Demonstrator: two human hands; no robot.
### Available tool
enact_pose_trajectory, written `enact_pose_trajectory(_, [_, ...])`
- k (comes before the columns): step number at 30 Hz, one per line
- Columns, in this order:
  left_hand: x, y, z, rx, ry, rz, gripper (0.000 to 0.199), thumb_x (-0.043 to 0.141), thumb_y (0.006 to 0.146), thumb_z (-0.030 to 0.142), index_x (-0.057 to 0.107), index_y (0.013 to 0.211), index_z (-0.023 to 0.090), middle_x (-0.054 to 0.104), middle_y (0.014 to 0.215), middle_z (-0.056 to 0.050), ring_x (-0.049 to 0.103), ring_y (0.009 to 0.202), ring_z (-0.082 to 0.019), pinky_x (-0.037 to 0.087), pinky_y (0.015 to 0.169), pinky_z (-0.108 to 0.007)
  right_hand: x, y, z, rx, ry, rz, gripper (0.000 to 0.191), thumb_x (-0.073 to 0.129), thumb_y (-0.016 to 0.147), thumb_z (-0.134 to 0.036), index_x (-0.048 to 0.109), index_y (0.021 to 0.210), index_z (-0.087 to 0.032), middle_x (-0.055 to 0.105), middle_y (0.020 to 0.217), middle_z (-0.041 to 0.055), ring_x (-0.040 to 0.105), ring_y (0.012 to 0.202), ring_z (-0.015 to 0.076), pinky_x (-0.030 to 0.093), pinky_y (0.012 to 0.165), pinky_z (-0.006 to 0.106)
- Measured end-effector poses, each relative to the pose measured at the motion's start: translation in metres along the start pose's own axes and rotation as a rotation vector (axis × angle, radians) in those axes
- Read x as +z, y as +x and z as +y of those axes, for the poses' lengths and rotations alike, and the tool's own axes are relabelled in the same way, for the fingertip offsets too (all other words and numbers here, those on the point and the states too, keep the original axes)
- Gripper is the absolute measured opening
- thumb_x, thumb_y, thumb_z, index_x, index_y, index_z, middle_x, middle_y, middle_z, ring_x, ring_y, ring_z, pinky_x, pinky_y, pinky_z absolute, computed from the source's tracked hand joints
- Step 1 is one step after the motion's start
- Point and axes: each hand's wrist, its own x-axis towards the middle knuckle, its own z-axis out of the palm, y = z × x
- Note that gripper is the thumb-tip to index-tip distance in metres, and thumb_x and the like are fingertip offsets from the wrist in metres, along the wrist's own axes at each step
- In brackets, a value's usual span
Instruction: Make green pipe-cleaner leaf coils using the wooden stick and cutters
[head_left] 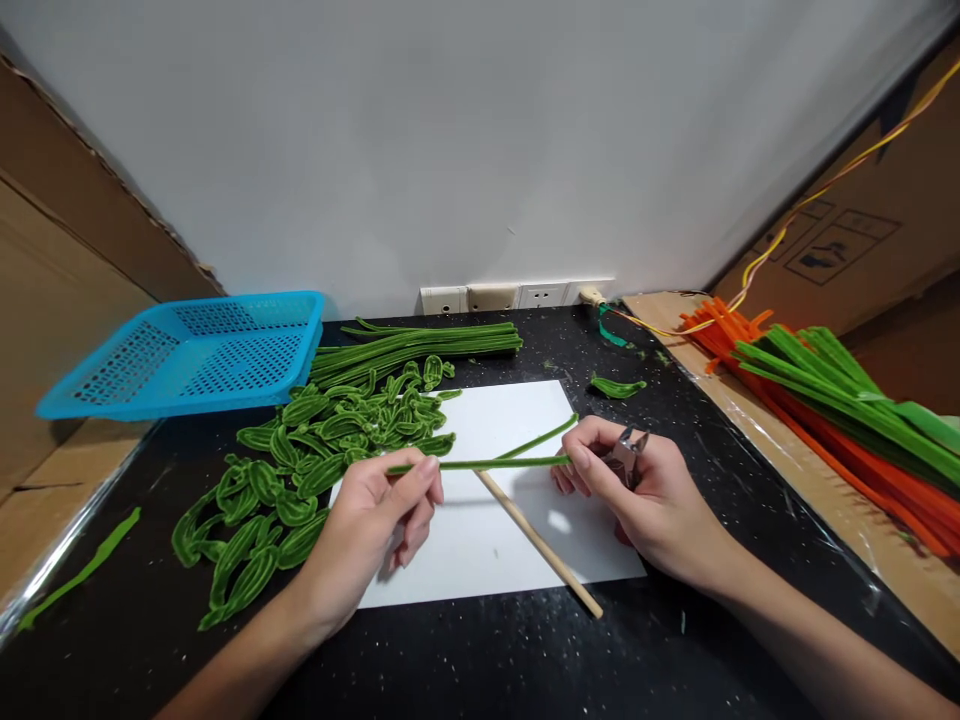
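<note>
Stem (495,464): being held level above the white sheet (465,560), between left hand (375,515) and right hand (652,495). At back left, a blue basket (244,362) is being seen, its slotted floor and walls being exposed to view; its left end is being placed beside cardboard (60,455). Beyond its right end, a bundle (427,345) of green stems is being laid along the black tabletop (525,665), near the wall; whether basket and bundle are touching cannot be told.

Stem is being shown slim, fuzzy, deep green and nearly straight. A second strip (536,437), alike in colour, is being slanted up toward the right hand; whether the two are being joined cannot be told.

Left end is being pinched between thumb and forefinger, the other fingers being curled. Right end is being gripped by closed fingertips; pliers (628,452) are also being carried in that hand, metal nose upward.

Beside the left hand, green loops (322,478) are being heaped, some overlapping the sheet. A wooden stick (540,541) is being laid slantwise across the sheet, its near end passing the edge.
</note>
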Motion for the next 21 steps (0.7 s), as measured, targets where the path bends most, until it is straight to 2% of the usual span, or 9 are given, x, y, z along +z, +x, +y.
enact_pose_trajectory(5, [0.0000, -0.0002, 0.0023, 0.029, -0.014, 0.035, 0.045, 0.069, 0.095, 0.053, 0.058, 0.071, 0.016, 0.042, 0.048, 0.007, 0.037, 0.038, -0.005, 0.027, 0.037, -0.015, 0.0032, 0.0022, -0.0020, 0.019, 0.086, -0.021, 0.034, 0.054, 0.106, -0.045, 0.057, 0.081, -0.021, 0.055, 0.069, -0.0010, 0.056, 0.066, 0.0157, 0.043, 0.063, 0.029])
enact_pose_trajectory(10, [0.0019, -0.0007, 0.0012, 0.018, -0.034, 0.031, 0.045, 0.068, 0.095, 0.054, 0.058, 0.072, 0.016, 0.041, 0.048, 0.008, 0.036, 0.037, -0.005, 0.026, 0.037, -0.015, 0.0047, 0.0009, 0.0012, 0.013, 0.134, 0.014, 0.030, 0.058, 0.104, -0.048, 0.064, 0.093, -0.021, 0.055, 0.067, -0.0019, 0.055, 0.064, 0.0150, 0.044, 0.062, 0.028])
enact_pose_trajectory(15, [0.0034, -0.0012, -0.0020, 0.006, -0.040, 0.026, 0.045, 0.068, 0.095, 0.055, 0.057, 0.072, 0.017, 0.040, 0.048, 0.008, 0.035, 0.037, -0.005, 0.025, 0.037, -0.015, 0.0033, -0.0005, 0.0050, -0.018, 0.173, 0.025, 0.035, 0.055, 0.104, -0.053, 0.068, 0.098, -0.021, 0.056, 0.066, -0.0010, 0.058, 0.064, 0.0161, 0.041, 0.053, 0.026])
enact_pose_trajectory(21, [0.0047, -0.0016, -0.0010, 0.000, -0.031, 0.012, 0.044, 0.065, 0.097, 0.053, 0.057, 0.073, 0.016, 0.041, 0.049, 0.008, 0.036, 0.038, -0.005, 0.025, 0.038, -0.016, 0.0052, 0.0014, 0.0002, -0.009, 0.027, 0.055, 0.016, 0.072, 0.095, -0.035, 0.070, 0.093, -0.020, 0.066, 0.075, 0.0011, 0.060, 0.066, 0.0139, 0.047, 0.059, 0.025])
